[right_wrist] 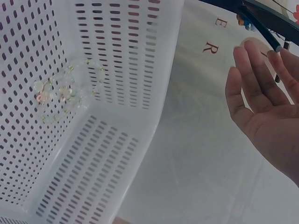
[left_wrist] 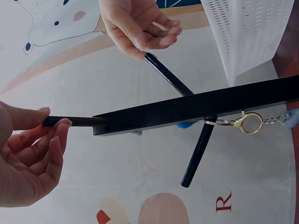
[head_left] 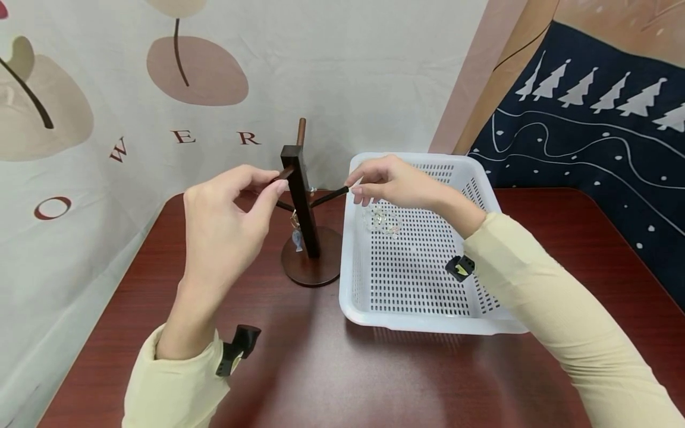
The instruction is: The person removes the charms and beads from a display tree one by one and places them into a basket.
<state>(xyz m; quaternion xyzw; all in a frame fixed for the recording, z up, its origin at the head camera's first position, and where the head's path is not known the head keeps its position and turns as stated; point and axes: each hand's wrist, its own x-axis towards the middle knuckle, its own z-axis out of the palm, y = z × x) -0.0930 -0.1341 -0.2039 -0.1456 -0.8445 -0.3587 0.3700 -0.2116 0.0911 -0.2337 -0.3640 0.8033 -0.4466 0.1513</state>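
peg stand (head_left: 303, 211): dark wood, round-footed, upright between my two hands as i watch from afar
left hand (head_left: 225, 220): i have its thumb and fingers pinching the end of the upper peg (left_wrist: 79, 121)
right hand (head_left: 393, 181): fingers loosely spread, a fingertip at the end of the lower right peg (head_left: 330, 197); i cannot tell how firmly it touches
fish-charm keychain (head_left: 297, 240): blue and gold, hanging from the lower left peg (left_wrist: 197, 154), below the left fingertips
basket (head_left: 428, 323): white perforated plastic, under the right hand
beaded bracelets (head_left: 381, 220): inside the basket, below the right fingers
table (head_left: 299, 368): dark red-brown, beneath both hands
wall cloth (head_left: 348, 71): pale, printed, beyond both hands
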